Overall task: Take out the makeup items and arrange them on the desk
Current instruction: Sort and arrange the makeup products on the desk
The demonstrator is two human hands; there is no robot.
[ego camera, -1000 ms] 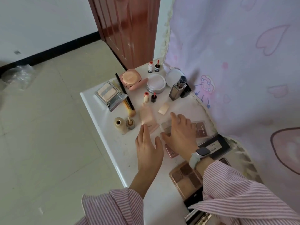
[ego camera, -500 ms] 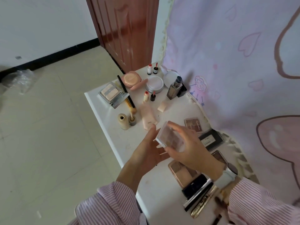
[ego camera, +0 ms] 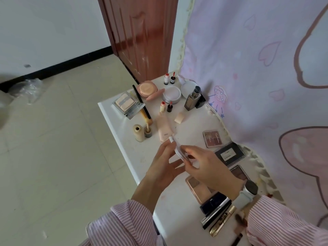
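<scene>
Your right hand (ego camera: pixel 209 167) pinches a thin clear compact (ego camera: pixel 179 148) edge-on above the desk (ego camera: pixel 124 139); your left hand (ego camera: pixel 164 166) lies flat-fingered against it. It's probably light, stiff and slick, so grip its edges.

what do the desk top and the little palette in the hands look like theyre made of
Desk top: looks like glossy white laminate or painted board, given its soft sheen and rounded edge. Small palette, held by the right hand with the left hand alongside: probably clear, pale plastic, though blurred.

Both hands (ego camera: pixel 184 164) raised, fingers (ego camera: pixel 190 150) curled.
</scene>
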